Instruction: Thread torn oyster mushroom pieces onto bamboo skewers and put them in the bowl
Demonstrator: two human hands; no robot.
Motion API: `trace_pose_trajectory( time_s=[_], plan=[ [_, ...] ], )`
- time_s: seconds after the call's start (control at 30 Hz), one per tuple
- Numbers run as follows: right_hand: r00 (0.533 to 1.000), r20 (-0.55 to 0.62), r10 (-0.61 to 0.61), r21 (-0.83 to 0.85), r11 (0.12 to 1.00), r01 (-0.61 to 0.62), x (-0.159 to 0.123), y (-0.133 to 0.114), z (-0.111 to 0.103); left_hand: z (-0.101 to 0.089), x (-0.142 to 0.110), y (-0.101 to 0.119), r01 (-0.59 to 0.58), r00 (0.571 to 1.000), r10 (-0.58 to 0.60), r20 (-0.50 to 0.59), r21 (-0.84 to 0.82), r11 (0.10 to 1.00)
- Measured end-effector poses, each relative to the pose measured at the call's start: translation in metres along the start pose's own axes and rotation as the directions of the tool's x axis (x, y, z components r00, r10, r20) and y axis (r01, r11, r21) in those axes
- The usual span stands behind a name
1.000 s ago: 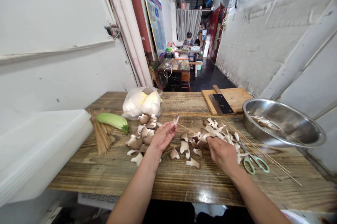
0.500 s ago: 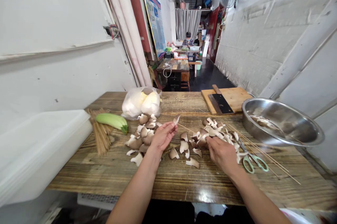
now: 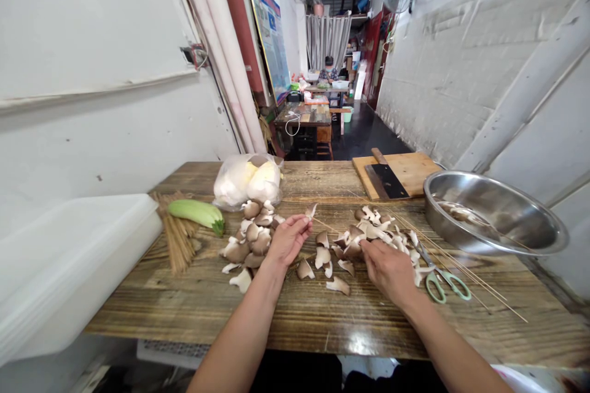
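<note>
My left hand (image 3: 291, 238) is closed in a pinch on a small torn oyster mushroom piece (image 3: 311, 210), held above the table. A thin bamboo skewer (image 3: 327, 224) runs from beside that piece down to the right, in line with the mushroom pieces at my right fingertips. My right hand (image 3: 387, 267) is closed at that end, with grey-brown mushroom pieces (image 3: 354, 243) against its fingertips; its grip is partly hidden. Loose mushroom pieces (image 3: 338, 285) lie between my hands. More mushrooms are heaped by my left hand (image 3: 252, 239) and beyond my right hand.
Green-handled scissors (image 3: 445, 279) and loose skewers (image 3: 479, 282) lie at right, beside a steel basin (image 3: 498, 214). Behind are a cleaver (image 3: 389, 181) on a cutting board (image 3: 417, 168) and a plastic bag (image 3: 237, 181). Leftward are a green squash (image 3: 196, 211), bundled skewers (image 3: 179, 251) and white tub (image 3: 92, 258).
My left hand has shifted slightly to the right with its mushroom piece, which stands a little more upright. My right hand stays almost where it was.
</note>
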State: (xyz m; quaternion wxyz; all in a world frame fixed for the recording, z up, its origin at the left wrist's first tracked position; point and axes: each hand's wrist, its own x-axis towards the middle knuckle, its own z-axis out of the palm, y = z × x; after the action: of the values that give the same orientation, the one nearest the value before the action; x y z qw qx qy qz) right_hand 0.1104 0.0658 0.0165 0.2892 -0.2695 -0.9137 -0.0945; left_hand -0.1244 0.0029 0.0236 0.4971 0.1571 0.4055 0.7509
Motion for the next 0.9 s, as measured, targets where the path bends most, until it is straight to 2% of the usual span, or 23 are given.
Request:
trace_pose_trajectory(
  time_s=[0.47, 0.77, 0.9],
  plan=[
    [0.998, 0.043, 0.036, -0.025, 0.999, -0.035, 0.000, -0.002, -0.003, 0.006, -0.002, -0.008, -0.033, 0.999, 0.034, -0.017, 0.050, 0.998],
    [0.999, 0.040, 0.030, 0.012, 0.999, -0.031, 0.002, -0.005, 0.000, 0.019, -0.010, -0.026, 0.000, 0.999, -0.008, 0.054, 0.142, 0.990],
    [0.998, 0.049, 0.026, 0.021, 0.999, -0.027, 0.003, -0.006, 0.000, 0.024, -0.015, -0.034, 0.030, 0.995, -0.052, 0.084, 0.236, 0.971]
  ],
)
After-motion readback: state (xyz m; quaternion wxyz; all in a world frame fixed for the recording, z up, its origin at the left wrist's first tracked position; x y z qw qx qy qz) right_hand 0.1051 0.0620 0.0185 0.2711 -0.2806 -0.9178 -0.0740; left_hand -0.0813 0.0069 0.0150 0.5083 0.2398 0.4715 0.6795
